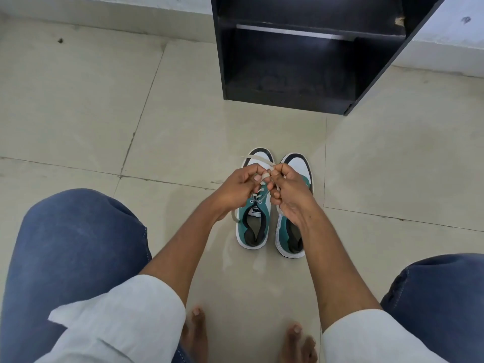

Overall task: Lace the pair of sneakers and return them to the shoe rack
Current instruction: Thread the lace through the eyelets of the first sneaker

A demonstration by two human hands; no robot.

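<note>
Two teal, white and black sneakers stand side by side on the tiled floor, toes pointing away from me. Over the left sneaker (253, 226) my left hand (237, 188) pinches a loop of its cream lace (259, 159), wrapped around a fingertip. My right hand (289, 192) grips the other end of the same lace, close against the left hand, and covers the middle of the right sneaker (290, 237). One lace tail trails off the left sneaker's side. A black shoe rack (288, 98) stands beyond the sneakers.
My knees in blue jeans frame the scene at left and right, with my bare feet at the bottom edge. The rack's lower shelf is dark, open-fronted and holds nothing. A white wall and skirting run along the back.
</note>
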